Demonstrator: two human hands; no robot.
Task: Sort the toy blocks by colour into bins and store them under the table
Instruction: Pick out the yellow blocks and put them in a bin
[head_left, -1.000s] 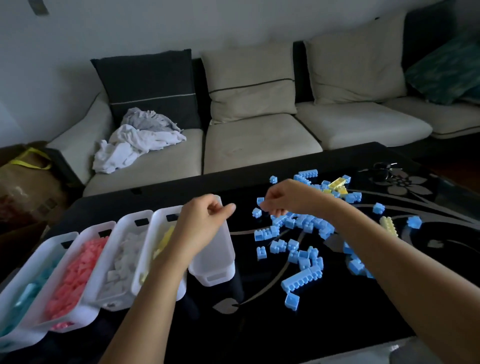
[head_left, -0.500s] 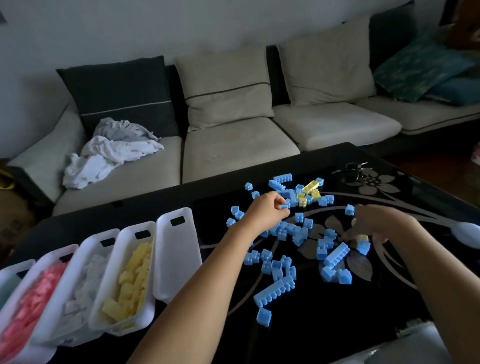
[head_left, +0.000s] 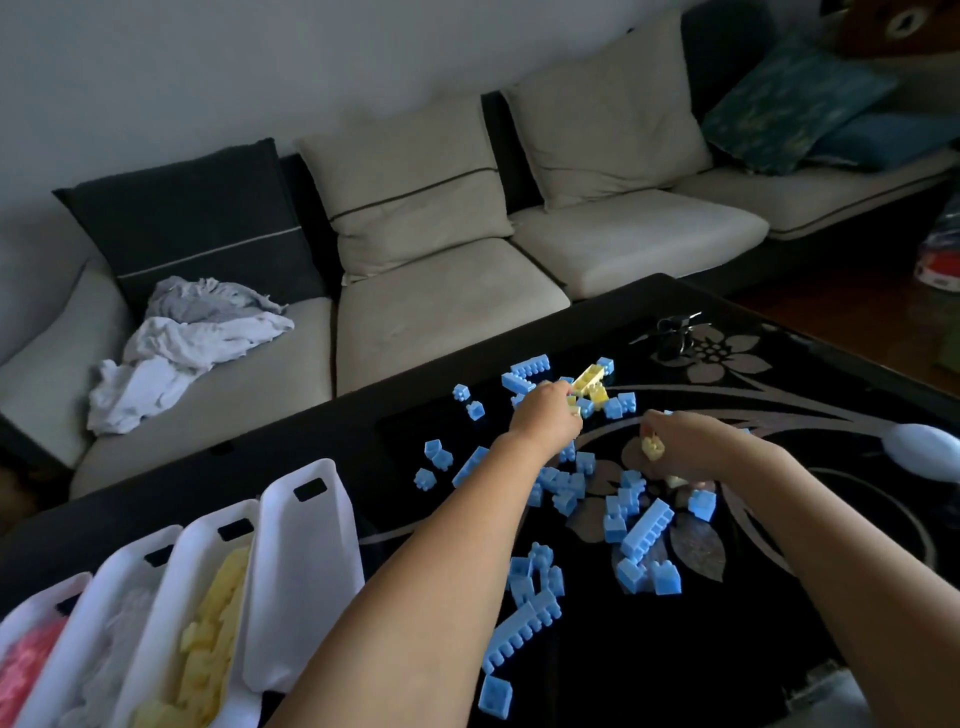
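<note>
Surface: black glass table (head_left: 649, 675) w/ grey flower print. Beige sofa (head_left: 447, 312) behind, clothes heap (head_left: 176, 353) on its left seat.
Cut off: pink-block bin (head_left: 26, 618) runs off at bottom-left. Pale rounded object (head_left: 930, 449) at right edge, can't identify.
Hard to see: dark item (head_left: 675, 330) at far end of table, too dim to make out.
Bins: white-block bin (head_left: 132, 566), yellow-block bin (head_left: 208, 540), empty bin (head_left: 301, 571); side by side, near-left of table.
Blue blocks (head_left: 644, 530): scattered mid-table, btwn & under both forearms.
Yellow blocks (head_left: 589, 379): small cluster at far end of scatter.
Left hand (head_left: 545, 415): arm stretched fwd, palm down, fingers curled onto yellow cluster. Fingertips hidden, can't tell if it holds anything.
Right hand (head_left: 691, 447): low over table, just right of left hand, fingers curled round small yellow block (head_left: 652, 448).
</note>
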